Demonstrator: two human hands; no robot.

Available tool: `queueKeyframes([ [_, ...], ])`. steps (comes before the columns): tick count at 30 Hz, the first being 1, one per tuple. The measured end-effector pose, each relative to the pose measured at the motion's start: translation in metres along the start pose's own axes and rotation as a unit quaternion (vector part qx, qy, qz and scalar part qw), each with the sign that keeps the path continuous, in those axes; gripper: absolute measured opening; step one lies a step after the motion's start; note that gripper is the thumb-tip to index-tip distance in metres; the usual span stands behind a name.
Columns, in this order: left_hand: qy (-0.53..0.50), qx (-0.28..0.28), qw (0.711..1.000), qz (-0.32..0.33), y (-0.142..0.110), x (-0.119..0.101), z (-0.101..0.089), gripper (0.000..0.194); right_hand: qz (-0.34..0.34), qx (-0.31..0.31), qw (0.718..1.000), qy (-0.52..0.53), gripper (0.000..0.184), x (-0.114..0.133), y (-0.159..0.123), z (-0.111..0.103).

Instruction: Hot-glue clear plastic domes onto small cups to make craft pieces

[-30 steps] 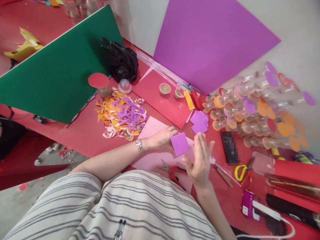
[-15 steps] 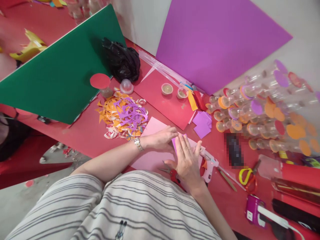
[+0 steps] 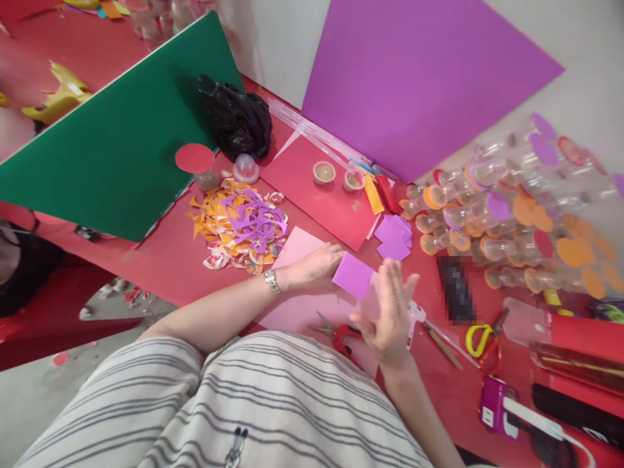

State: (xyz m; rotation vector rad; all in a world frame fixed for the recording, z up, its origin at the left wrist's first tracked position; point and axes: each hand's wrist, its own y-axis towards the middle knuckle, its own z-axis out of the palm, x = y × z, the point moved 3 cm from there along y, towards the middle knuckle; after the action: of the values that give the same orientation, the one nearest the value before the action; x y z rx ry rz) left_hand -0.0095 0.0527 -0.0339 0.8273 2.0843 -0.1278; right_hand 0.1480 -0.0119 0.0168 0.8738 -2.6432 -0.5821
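Observation:
My left hand (image 3: 319, 268), a watch at its wrist, has its fingers closed at the left edge of a flat purple square (image 3: 355, 276), seemingly paper or craft foam, over a pale pink sheet (image 3: 297, 312). Just right of the square, my right hand (image 3: 390, 312) is raised with fingers stretched out and holds nothing. Red-handled scissors (image 3: 338, 335) lie below, their blades pointing left. A white glue gun (image 3: 414, 318) is mostly hidden behind the right hand. More purple squares (image 3: 394, 237) lie in a loose pile beyond.
Orange and purple offcuts (image 3: 244, 224) are heaped to the left, near a black plastic bag (image 3: 238, 120). A green board (image 3: 131, 136) leans at left. Stacked clear bottles (image 3: 492, 175) with coloured discs fill the right. Yellow-and-orange scissors (image 3: 483, 344) lie at lower right.
My right hand has lifted off the purple square and moved right, uncovering the square and the scissors while covering more of the glue gun. My left hand has barely moved.

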Motion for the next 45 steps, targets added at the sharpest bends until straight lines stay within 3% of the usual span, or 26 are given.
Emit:
queueKeyframes([
  [3,0.027,-0.014,0.999,-0.032,0.002,0.002,0.005,0.009,0.038,-0.030,0.999,-0.007,0.078,-0.007,-0.002,-0.005],
  [10,0.033,0.012,0.999,-0.013,-0.004,-0.004,-0.005,0.018,-0.008,0.057,0.996,-0.072,0.071,0.013,-0.004,0.019],
  [18,-0.035,0.039,0.999,-0.008,-0.007,-0.001,-0.012,0.020,-0.029,0.100,0.990,-0.092,0.076,0.017,-0.001,0.020],
  [26,-0.055,0.033,0.998,-0.004,-0.006,0.002,-0.009,0.009,-0.027,0.093,0.993,-0.074,0.070,0.017,-0.001,0.025],
  [30,-0.060,0.004,0.998,-0.001,-0.005,0.001,-0.007,0.019,-0.025,0.070,0.996,-0.047,0.074,0.012,-0.001,0.017],
  [35,-0.036,-0.014,0.999,-0.034,-0.003,-0.003,-0.004,0.032,0.038,0.011,0.999,-0.029,0.079,-0.003,-0.003,0.003],
  [40,-0.003,-0.012,0.999,-0.039,-0.004,-0.008,-0.007,0.043,0.014,0.048,0.998,-0.047,0.075,0.005,-0.004,0.015],
  [45,0.027,-0.002,0.999,-0.041,-0.004,-0.005,-0.011,0.036,-0.018,0.065,0.995,-0.071,0.073,0.015,-0.001,0.022],
])
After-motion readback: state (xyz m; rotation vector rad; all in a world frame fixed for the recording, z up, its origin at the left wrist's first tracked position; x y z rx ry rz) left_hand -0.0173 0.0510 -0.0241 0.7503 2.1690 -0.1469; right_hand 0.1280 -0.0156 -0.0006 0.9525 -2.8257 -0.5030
